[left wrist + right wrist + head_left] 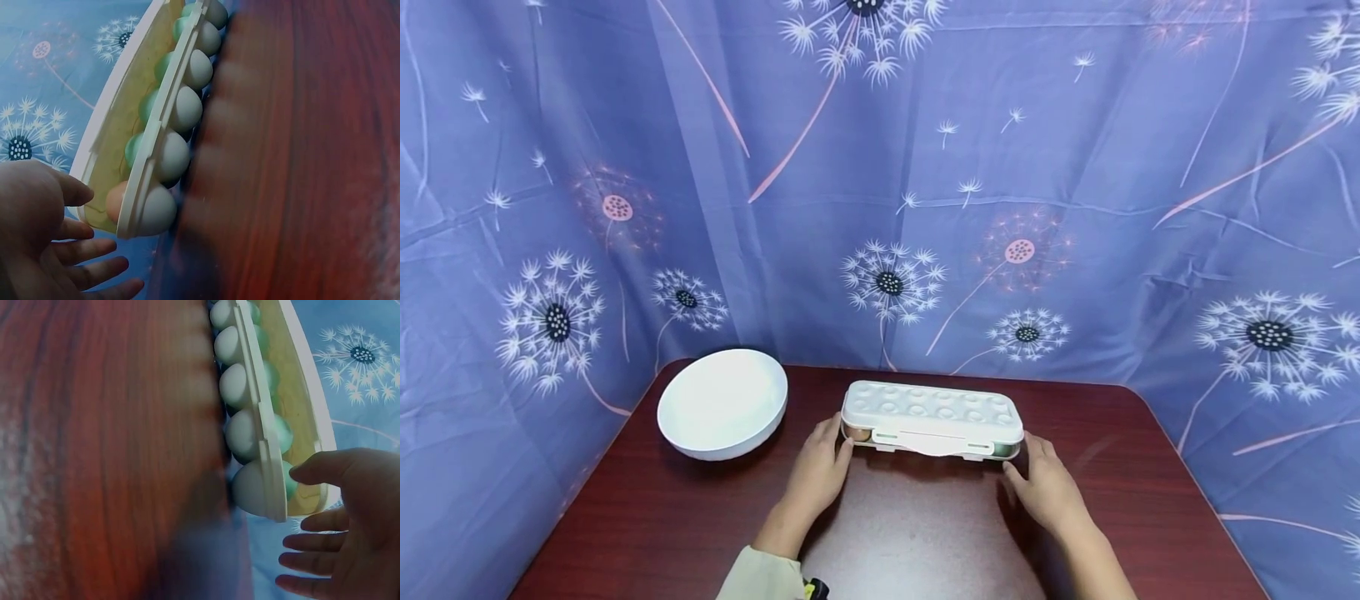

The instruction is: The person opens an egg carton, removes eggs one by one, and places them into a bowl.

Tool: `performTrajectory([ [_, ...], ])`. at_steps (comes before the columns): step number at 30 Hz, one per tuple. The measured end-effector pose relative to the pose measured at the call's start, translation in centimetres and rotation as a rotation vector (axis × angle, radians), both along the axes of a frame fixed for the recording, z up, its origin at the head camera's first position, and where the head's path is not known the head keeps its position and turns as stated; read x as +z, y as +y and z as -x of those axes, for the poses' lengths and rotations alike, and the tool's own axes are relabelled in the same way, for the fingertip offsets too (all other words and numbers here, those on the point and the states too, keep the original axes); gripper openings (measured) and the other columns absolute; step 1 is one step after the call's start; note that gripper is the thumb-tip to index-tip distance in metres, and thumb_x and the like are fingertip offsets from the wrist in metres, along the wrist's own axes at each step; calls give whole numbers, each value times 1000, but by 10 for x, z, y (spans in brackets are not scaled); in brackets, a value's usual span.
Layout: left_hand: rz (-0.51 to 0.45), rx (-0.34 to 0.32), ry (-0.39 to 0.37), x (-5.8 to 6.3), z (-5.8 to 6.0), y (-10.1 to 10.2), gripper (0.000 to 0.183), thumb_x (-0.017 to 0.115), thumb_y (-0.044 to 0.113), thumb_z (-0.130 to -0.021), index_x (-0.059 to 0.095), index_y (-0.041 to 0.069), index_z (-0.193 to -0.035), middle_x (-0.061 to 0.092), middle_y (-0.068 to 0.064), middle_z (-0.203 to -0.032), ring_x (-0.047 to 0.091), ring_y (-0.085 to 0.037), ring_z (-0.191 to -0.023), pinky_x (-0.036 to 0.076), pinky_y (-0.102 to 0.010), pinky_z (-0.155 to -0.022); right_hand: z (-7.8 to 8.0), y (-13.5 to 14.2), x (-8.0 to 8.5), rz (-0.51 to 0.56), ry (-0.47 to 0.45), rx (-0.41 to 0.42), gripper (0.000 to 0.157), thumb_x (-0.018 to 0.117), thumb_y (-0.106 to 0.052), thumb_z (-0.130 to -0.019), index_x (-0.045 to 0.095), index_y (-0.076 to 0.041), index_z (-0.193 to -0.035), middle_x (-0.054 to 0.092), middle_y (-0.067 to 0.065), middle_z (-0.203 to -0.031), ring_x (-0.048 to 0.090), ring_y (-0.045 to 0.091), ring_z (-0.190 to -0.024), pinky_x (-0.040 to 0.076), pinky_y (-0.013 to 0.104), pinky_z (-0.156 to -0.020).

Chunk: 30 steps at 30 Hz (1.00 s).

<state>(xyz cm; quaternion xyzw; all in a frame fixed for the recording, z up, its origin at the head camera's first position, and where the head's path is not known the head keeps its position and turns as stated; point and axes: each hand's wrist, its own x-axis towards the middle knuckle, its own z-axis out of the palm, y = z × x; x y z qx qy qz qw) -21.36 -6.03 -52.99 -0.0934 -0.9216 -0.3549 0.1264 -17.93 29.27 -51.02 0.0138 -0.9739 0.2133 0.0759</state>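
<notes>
A white egg box (pixel 934 414) with a lid of round bumps and a front latch lies on the table. My left hand (pixel 820 467) is at its left end and my right hand (pixel 1047 483) at its right end, thumbs toward the front corners. In the left wrist view, a brown egg (pixel 115 201) shows nearest the left hand's thumb, with several green eggs (pixel 133 150) behind it. A green egg (pixel 289 480) sits right at the right thumb's tip in the right wrist view. The fingers of both hands are fairly straight and spread.
A round white bowl (pixel 726 404) stands at the table's back left corner. The dark red wooden table (pixel 917 525) runs back to a blue curtain (pixel 820 275) with a dandelion print, hanging close behind the box and bowl.
</notes>
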Motion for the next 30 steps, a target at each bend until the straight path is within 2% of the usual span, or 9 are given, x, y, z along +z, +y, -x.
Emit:
performTrajectory([
  [5, -26, -7, 0, -3, 2, 2, 57, 57, 20, -102, 42, -8, -149, 52, -25, -146, 53, -40, -135, 44, -52, -111, 1, 0, -1, 108, -1, 10, 69, 62, -20, -97, 32, 13, -150, 43, 38, -145, 48, 54, -133, 40, 65, -108],
  [11, -58, -24, -14, -3, 5, 5, 61, 58, 14, -101, 34, -6, -153, 47, -26, -151, 48, -41, -139, 42, -54, -113, 5, 1, 1, 257, -49, -14, 72, 58, -25, -101, 24, 11, -154, 38, 35, -152, 41, 52, -139, 34, 65, -114],
  [17, -112, -46, 33, -1, 9, 7, 60, 58, 11, -100, 34, -9, -152, 41, -29, -152, 44, -43, -141, 40, -56, -114, 10, 2, 5, 373, -76, -56, 68, 54, -25, -103, 26, 7, -155, 35, 32, -155, 36, 51, -143, 31, 65, -116],
  [21, -163, -44, 36, 2, 13, 9, 59, 56, 13, -101, 35, -9, -152, 41, -30, -152, 43, -43, -142, 38, -56, -116, 13, 1, 6, 472, -70, -82, 63, 51, -21, -104, 27, 4, -156, 35, 29, -156, 36, 47, -145, 32, 63, -117],
  [23, -182, -36, 34, 3, 15, 10, 58, 55, 14, -102, 36, -8, -152, 41, -29, -153, 43, -42, -142, 37, -56, -116, 15, 0, 6, 513, -54, -90, 61, 51, -17, -104, 27, 5, -156, 37, 29, -155, 38, 44, -145, 35, 59, -116],
  [25, -206, -27, 35, 5, 18, 11, 56, 54, 14, -102, 37, -8, -151, 42, -29, -152, 44, -41, -142, 38, -56, -116, 17, -1, 6, 545, -36, -105, 59, 50, -14, -104, 29, 4, -156, 39, 27, -154, 42, 41, -143, 39, 50, -115],
  [28, -249, -8, 31, 7, 22, 13, 53, 53, 12, -102, 41, -8, -149, 42, -27, -152, 44, -41, -141, 39, -56, -115, 18, -3, 6, 594, -20, -128, 57, 49, -12, -104, 30, 2, -155, 40, 26, -154, 44, 39, -143, 44, 24, -107],
  [30, -285, 2, 23, 9, 24, 14, 51, 51, 11, -102, 42, -8, -148, 43, -26, -152, 45, -41, -140, 41, -56, -112, 20, -5, 7, 630, -16, -146, 56, 48, -11, -104, 31, 1, -155, 40, 25, -155, 44, 38, -143, 39, 7, -96],
])
